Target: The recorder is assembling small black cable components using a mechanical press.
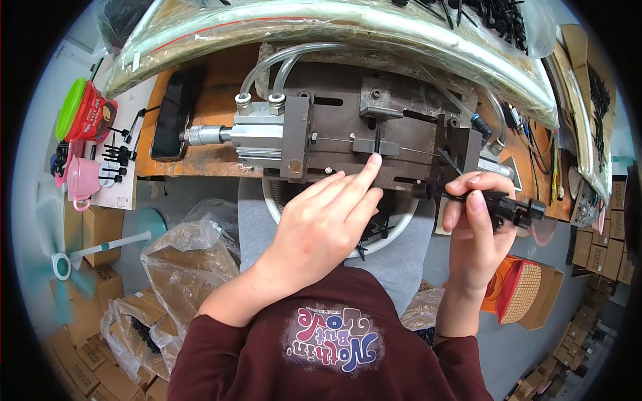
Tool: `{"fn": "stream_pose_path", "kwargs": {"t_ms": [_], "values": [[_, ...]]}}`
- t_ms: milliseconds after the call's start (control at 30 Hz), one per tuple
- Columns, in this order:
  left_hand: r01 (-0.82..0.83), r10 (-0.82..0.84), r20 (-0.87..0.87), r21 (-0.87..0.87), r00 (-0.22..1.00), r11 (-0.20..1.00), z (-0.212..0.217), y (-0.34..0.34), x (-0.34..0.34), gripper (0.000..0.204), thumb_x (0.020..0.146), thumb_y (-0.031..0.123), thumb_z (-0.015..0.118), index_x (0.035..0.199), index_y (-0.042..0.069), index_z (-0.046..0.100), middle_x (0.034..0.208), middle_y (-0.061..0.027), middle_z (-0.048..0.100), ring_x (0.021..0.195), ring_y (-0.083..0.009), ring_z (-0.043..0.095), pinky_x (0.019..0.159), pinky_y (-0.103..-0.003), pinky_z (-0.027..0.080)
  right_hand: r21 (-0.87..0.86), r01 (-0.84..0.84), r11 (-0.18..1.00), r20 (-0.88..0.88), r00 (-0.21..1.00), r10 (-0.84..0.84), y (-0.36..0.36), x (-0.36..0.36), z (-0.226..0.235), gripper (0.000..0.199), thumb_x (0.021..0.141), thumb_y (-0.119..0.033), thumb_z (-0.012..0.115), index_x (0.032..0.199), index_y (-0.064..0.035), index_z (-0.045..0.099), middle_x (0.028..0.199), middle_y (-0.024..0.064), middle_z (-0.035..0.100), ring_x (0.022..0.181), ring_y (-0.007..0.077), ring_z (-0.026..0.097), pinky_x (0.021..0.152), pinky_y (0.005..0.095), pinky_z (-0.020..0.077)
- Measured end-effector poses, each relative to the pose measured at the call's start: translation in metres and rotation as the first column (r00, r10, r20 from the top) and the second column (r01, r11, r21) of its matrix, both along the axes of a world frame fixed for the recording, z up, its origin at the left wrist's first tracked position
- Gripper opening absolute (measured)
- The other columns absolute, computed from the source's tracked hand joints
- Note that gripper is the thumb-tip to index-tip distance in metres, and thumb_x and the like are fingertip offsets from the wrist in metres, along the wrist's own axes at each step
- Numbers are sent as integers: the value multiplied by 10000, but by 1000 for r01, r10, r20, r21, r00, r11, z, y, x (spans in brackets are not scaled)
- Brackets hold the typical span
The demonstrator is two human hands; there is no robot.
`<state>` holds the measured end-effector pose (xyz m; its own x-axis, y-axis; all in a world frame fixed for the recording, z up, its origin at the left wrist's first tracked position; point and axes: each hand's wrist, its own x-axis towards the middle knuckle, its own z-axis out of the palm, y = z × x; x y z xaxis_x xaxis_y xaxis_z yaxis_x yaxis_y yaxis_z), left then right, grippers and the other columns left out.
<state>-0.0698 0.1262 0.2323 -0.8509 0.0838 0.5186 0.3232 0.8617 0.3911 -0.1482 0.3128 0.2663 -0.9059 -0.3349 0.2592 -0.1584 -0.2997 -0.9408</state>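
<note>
My left hand (328,217) reaches over the front of a dark metal fixture (334,164), its fingers stretched out. Its index fingertip rests at the near end of a thin black rod-like piece (378,137), which stands in a small metal block (364,146) at the fixture's middle. To the right, my right hand (478,224) is closed around a bunch of black plastic stemmed parts (511,208). A metal cylinder (257,137) with clear air hoses (267,63) sits on the fixture's left side. Under my left hand, a round white basket (394,244) with black pieces is partly hidden.
A phone (177,113) lies on the wooden bench at left, near loose black parts (117,157) and a pink cup (83,177). A plastic-wrapped pale ledge (334,30) runs behind. A fan (61,266), cartons (100,234) and an orange stool (515,287) stand around.
</note>
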Motion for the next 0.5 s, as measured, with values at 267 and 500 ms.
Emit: {"fn": "stream_pose_path", "kwargs": {"t_ms": [267, 500], "values": [[-48, 60, 99, -120, 993, 992, 9, 3, -7, 255, 738, 128, 769, 968, 44, 698, 1275, -110, 645, 687, -191, 662, 631, -292, 528, -229, -134, 964, 268, 943, 195, 8, 0, -1, 135, 999, -107, 489, 1054, 14, 515, 968, 228, 640, 550, 121, 517, 521, 208, 434], [81, -132, 76, 471, 988, 879, 20, 1, 0, 446, 655, 107, 868, 1065, 32, 707, 1128, -111, 702, 792, -180, 699, 691, -277, 568, -325, -151, 934, 397, 874, 280, 6, 2, -4, 134, 998, -104, 489, 1065, 7, 522, 967, 217, 650, 552, 116, 519, 525, 211, 427]]}}
